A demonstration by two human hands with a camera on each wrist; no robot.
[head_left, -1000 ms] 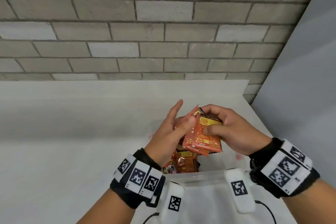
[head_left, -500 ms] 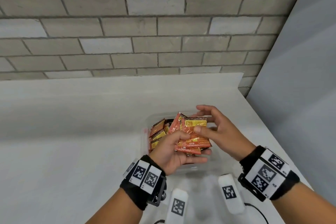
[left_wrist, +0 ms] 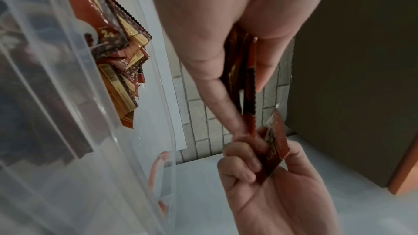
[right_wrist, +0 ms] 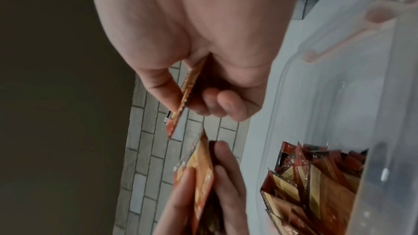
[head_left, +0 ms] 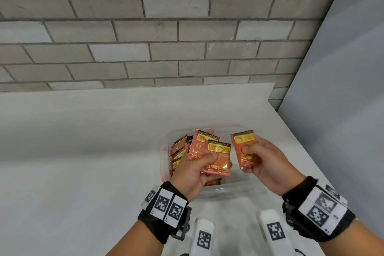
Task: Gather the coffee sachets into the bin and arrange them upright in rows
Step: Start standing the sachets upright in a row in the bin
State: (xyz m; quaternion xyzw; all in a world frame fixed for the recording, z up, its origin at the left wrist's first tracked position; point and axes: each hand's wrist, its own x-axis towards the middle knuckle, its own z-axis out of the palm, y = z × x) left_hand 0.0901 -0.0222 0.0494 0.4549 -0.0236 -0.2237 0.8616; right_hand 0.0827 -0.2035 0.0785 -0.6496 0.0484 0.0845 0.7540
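Note:
A clear plastic bin [head_left: 234, 188] stands on the white table, with several orange-red coffee sachets [head_left: 177, 151] standing in a row along its left side. Over the bin my left hand [head_left: 197, 169] grips a small stack of sachets [head_left: 216, 156] between thumb and fingers. My right hand [head_left: 261, 162] pinches a single sachet [head_left: 245, 147] just to the right of that stack, a little apart from it. In the left wrist view the stack [left_wrist: 244, 78] shows edge-on, with the single sachet [left_wrist: 276, 142] beyond it. The right wrist view shows the single sachet [right_wrist: 185, 99] edge-on and the row [right_wrist: 316, 176] inside the bin [right_wrist: 339, 78].
The white table [head_left: 83, 162] runs back to a grey brick wall [head_left: 145, 37]. A plain grey panel [head_left: 342, 89] closes off the right side. Two white marker-tagged blocks [head_left: 204, 237] hang at the lower edge of the head view.
The sachets were held together by both hands; now my right hand has drawn one sachet away to the right while my left keeps the rest. The bin has come fully into view.

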